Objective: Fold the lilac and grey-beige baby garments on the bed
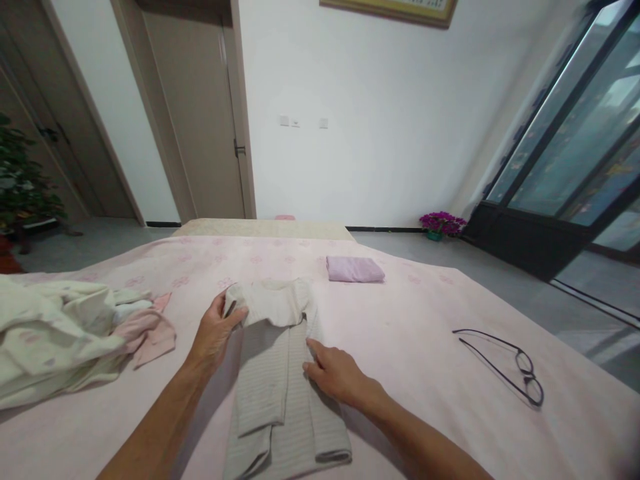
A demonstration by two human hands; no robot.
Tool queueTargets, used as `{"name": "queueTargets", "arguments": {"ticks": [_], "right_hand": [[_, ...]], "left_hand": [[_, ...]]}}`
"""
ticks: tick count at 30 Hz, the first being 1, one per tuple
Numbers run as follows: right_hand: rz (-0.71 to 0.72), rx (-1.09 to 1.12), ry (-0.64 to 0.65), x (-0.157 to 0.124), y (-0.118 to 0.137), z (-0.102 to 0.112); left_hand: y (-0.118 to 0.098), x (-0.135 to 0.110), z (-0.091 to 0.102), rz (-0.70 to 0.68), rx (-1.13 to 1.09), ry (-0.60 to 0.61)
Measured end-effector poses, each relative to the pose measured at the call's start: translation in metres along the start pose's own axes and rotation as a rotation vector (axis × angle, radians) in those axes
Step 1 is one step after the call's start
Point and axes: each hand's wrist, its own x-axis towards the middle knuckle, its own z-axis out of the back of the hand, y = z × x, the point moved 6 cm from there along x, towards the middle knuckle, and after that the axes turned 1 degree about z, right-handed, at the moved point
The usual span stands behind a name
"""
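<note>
A pale striped long-sleeved garment (280, 393) lies flat on the pink bed sheet (410, 347), its sleeves folded in over the body. My left hand (214, 333) pinches the garment's left shoulder between thumb and fingers. My right hand (336, 372) rests on the garment's right edge, fingers pressed down on the folded sleeve.
A heap of loose cream and pink clothes (65, 333) lies at the left. A folded lilac cloth (354, 269) sits farther up the bed. Black glasses (505, 363) lie at the right. A door (200, 113), a leafy plant (20, 180) and potted flowers (443, 223) stand beyond.
</note>
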Motion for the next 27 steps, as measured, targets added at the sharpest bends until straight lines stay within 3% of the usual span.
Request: {"name": "queueTargets", "arguments": {"ticks": [5, 7, 9, 12, 14, 19, 24, 27], "right_hand": [[0.002, -0.094, -0.047, 0.011, -0.007, 0.005], [0.031, -0.043, -0.079, 0.019, -0.012, 0.008], [0.059, 0.062, -0.1, 0.029, -0.02, 0.009], [0.06, 0.332, -0.045, 0.049, -0.036, 0.006], [-0.015, 0.55, -0.017, 0.063, -0.05, 0.004], [-0.169, 0.826, -0.163, 0.089, -0.071, 0.013], [-0.166, 0.874, -0.256, 0.115, -0.073, 0.023], [-0.164, 0.876, -0.241, 0.135, -0.072, 0.024]], "left_hand": [[-0.028, -0.023, -0.023, -0.174, 0.384, 0.125], [-0.035, -0.041, -0.045, -0.264, 0.548, 0.296], [-0.034, -0.065, -0.071, -0.355, 0.71, 0.547], [-0.016, -0.103, -0.103, -0.424, 0.971, 0.88], [0.001, -0.121, -0.114, -0.44, 1.145, 1.005], [0.027, -0.136, -0.122, -0.488, 1.319, 1.088], [0.026, -0.137, -0.123, -0.535, 1.343, 1.059], [0.027, -0.144, -0.126, -0.616, 1.348, 1.059]]}}
